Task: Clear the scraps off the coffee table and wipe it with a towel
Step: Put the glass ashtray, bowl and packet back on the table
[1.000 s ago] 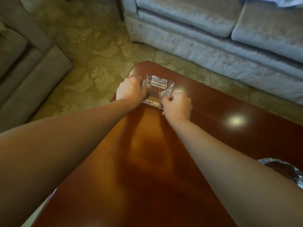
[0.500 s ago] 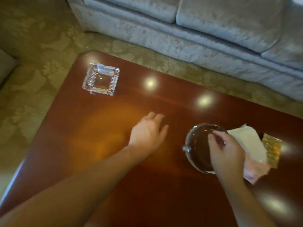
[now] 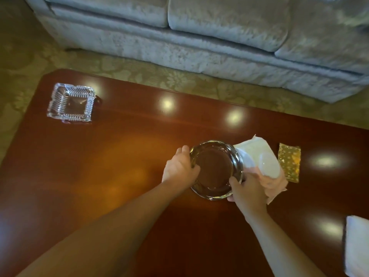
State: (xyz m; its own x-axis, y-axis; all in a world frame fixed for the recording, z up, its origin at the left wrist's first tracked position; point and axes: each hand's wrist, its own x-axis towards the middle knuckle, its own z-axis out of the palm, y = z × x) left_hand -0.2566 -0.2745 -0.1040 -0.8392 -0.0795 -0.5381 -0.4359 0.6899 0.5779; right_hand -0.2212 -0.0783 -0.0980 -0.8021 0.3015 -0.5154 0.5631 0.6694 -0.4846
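A round glass dish (image 3: 216, 170) sits just right of centre in the frame on a polished reddish-brown table (image 3: 123, 156), gripped on both sides by a person's bare hands. The left hand (image 3: 180, 167) curls over the dish's left rim, its fingers hooked on the edge, while the right hand (image 3: 246, 191) clasps the lower right rim, thumb on the glass. Touching the dish's right side lies a crumpled white wrapper (image 3: 257, 154), overlapping a pink scrap (image 3: 274, 185) that spreads toward the lower right beneath it and beside the right hand. Just right of these, apart from the dish, a small gold foil packet (image 3: 289, 161) lies flat on the table. At the lower right edge of the frame, well apart from the hands, the corner of a folded white towel (image 3: 356, 244) rests on the table. In the upper left of the frame, near the table's far corner, stands a square cut-glass ashtray (image 3: 70, 102), well apart from everything else. Bright spots of reflected light dot the tabletop. Beyond the table's far edge a patterned olive carpet (image 3: 139, 70) runs to a pale grey velvet sofa (image 3: 219, 27) that fills the top of the frame.
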